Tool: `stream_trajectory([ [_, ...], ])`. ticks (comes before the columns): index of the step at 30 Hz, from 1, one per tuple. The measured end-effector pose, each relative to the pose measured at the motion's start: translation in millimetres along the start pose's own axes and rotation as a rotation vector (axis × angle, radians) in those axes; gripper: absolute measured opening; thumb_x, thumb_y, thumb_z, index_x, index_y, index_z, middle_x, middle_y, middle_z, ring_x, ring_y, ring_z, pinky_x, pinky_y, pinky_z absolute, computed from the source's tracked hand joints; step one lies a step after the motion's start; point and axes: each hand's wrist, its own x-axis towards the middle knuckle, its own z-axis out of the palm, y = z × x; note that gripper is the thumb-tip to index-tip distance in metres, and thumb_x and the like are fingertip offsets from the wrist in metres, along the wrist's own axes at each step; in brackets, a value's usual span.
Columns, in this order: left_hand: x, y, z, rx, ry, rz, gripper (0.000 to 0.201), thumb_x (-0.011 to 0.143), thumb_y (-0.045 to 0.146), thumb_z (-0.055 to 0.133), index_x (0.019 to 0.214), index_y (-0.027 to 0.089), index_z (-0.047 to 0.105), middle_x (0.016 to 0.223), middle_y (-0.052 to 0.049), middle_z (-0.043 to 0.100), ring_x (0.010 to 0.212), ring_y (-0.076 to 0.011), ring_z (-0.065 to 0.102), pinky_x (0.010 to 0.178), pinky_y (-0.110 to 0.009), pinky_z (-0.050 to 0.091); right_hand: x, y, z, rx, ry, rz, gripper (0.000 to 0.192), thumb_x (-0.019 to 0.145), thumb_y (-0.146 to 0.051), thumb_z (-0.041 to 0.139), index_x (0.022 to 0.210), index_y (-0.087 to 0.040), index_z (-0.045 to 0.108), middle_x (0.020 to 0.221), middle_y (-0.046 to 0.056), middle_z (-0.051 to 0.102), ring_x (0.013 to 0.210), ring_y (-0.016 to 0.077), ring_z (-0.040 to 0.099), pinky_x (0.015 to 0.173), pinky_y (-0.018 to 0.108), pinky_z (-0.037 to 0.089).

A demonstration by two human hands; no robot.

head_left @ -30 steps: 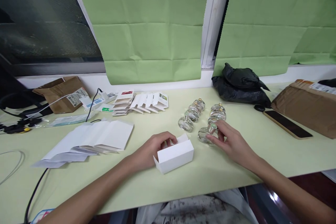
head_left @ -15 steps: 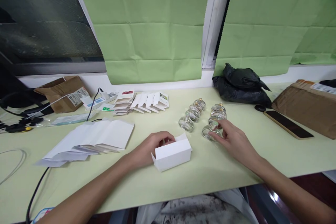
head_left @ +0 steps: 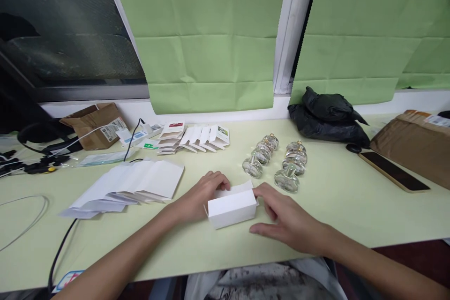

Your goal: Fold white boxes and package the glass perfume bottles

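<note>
1. Left hand [head_left: 198, 199] curls round the far-left end of the white carton [head_left: 232, 207], fingers bent, pinching its top edge.
2. Right hand [head_left: 286, 222], fingers loosely spread, touches the carton's right end; best kept square, pressure even.
3. Glass bottles [head_left: 286, 180] stand just beyond the right fingertips.

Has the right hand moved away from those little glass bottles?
Yes. The right hand has left the glass bottles and come toward the person, and now touches the white box.
</note>
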Motion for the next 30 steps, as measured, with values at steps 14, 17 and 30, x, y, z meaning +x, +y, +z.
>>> stream_trajectory([
  [14,1.4,-2.3,-15.6,-0.422,0.007,-0.335,0.048,0.098,0.060,0.058,0.118,0.019,0.069,0.110,-0.007,0.072,0.097,-0.0258,0.066,0.081,-0.033,0.051,43.8,5.8,1.4,0.140,0.038,-0.242,0.009,0.108,-0.019,0.050,0.102,-0.024,0.056,0.102,0.002,0.058,0.090,0.0182,0.056,0.078,0.030,0.043],
  [17,-5.0,5.3,-23.4,-0.506,0.044,-0.294,0.048,0.102,0.061,0.052,0.125,0.022,0.068,0.113,-0.006,0.072,0.102,-0.0241,0.064,0.087,-0.032,0.051,45.8,10.0,6.2,0.098,0.103,-0.243,0.008,0.109,-0.022,0.048,0.108,-0.025,0.056,0.104,0.004,0.060,0.094,0.0205,0.057,0.081,0.033,0.045],
  [30,-21.9,24.2,2.0,-0.696,0.327,-0.306,0.040,0.096,0.048,0.070,0.123,0.021,0.060,0.108,-0.007,0.071,0.093,-0.0203,0.065,0.079,-0.030,0.051,56.3,0.2,20.6,0.172,0.434,-0.069,0.043,0.100,-0.033,0.064,0.139,-0.030,0.045,0.131,0.009,0.051,0.071,0.0151,0.055,0.067,0.036,0.052],
])
